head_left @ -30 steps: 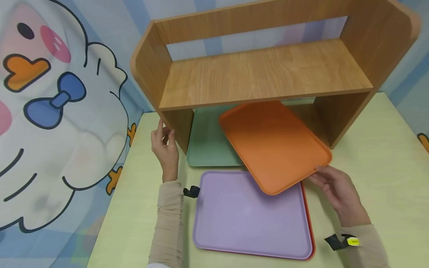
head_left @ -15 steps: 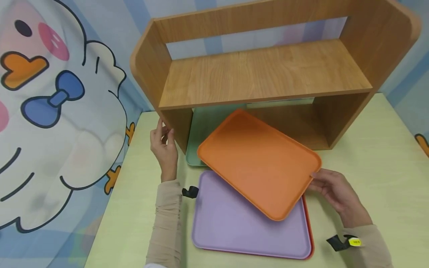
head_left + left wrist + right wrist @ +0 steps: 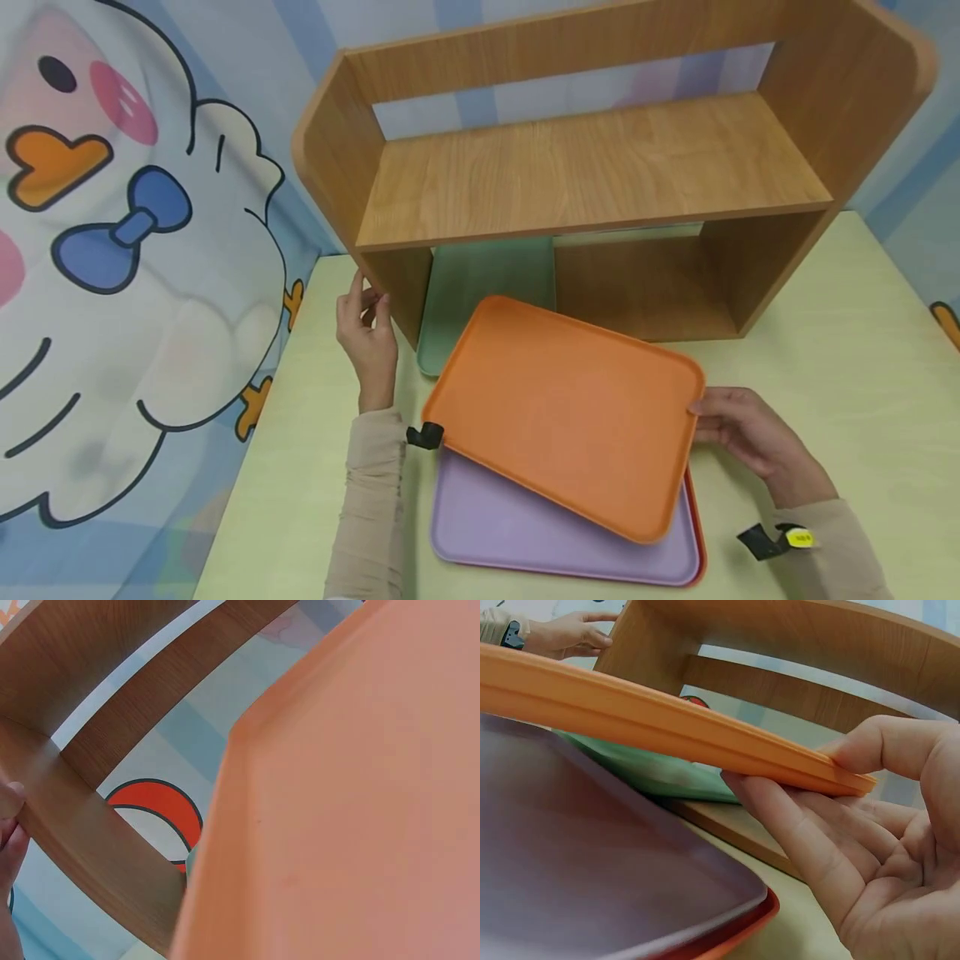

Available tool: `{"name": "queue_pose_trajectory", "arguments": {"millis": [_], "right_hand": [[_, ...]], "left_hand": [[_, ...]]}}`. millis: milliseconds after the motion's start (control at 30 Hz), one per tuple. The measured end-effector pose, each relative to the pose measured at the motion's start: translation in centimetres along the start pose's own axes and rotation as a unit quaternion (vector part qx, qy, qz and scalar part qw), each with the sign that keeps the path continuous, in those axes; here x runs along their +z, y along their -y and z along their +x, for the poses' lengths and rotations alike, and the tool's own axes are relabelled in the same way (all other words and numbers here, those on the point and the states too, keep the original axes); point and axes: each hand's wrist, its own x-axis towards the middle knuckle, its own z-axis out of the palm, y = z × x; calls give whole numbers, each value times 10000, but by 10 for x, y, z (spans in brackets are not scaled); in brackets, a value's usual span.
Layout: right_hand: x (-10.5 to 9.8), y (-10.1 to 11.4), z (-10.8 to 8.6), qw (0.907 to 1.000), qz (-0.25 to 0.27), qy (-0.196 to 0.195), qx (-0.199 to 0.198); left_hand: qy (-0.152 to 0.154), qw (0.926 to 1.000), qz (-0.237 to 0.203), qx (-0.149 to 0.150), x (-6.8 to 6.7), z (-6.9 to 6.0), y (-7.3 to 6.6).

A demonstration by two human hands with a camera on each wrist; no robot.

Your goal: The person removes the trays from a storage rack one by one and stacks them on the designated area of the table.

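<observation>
My right hand (image 3: pixel 753 442) pinches the right edge of an orange tray (image 3: pixel 566 417), thumb on top and fingers beneath, as the right wrist view (image 3: pixel 877 847) shows. The tray is held tilted above a lilac tray (image 3: pixel 540 533), which lies on a red tray (image 3: pixel 701 546) whose edge peeks out. My left hand (image 3: pixel 369 346) touches the outer front of the left side panel of a wooden shelf (image 3: pixel 592 171), fingers loosely bent. Inside its lower compartment, at the left, lies a green tray (image 3: pixel 491 279), partly covered by the orange one.
Everything stands on a pale yellow-green table (image 3: pixel 817 358). The shelf's bare lower board (image 3: pixel 637 283) shows right of the green tray. A cloth backdrop with a cartoon bird (image 3: pixel 180 333) hangs at the left and behind. Black straps sit on both wrists.
The orange tray has come out of the lower compartment toward me, turning and swinging left over the lilac tray. My right hand moved slightly nearer with it; my left hand stays put.
</observation>
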Motion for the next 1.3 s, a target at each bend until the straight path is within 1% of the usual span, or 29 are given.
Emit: {"name": "queue_pose_trajectory", "arguments": {"millis": [167, 300, 500, 600, 833, 1100, 1200, 1300], "right_hand": [[-5, -2, 1, 9993, -120, 220, 283], [-7, -2, 0, 9984, -154, 434, 323], [-9, -3, 1, 9958, -345, 785, 314], [-9, -4, 2, 9941, -427, 918, 383], [-11, -5, 4, 9911, -457, 1115, 571], [-12, -9, 7, 9870, -489, 1345, 734], [-13, -11, 8, 9862, -521, 1353, 794], [-14, -12, 9, 9859, -596, 1288, 882]], "left_hand": [[-12, 10000, -3, 41, -1, -1, 0], [16, 10000, 70, 60, -2, -1, 0], [40, 9999, 133, 63, -2, -1, 0], [32, 9999, 139, 80, -2, -1, 0], [16, 9999, 67, 158, -2, 0, 0], [-5, 9999, 50, 109, 0, 0, -1], [-35, 10000, 25, 84, 1, -1, -6], [-49, 9999, 17, 117, 0, -3, -20]]}}
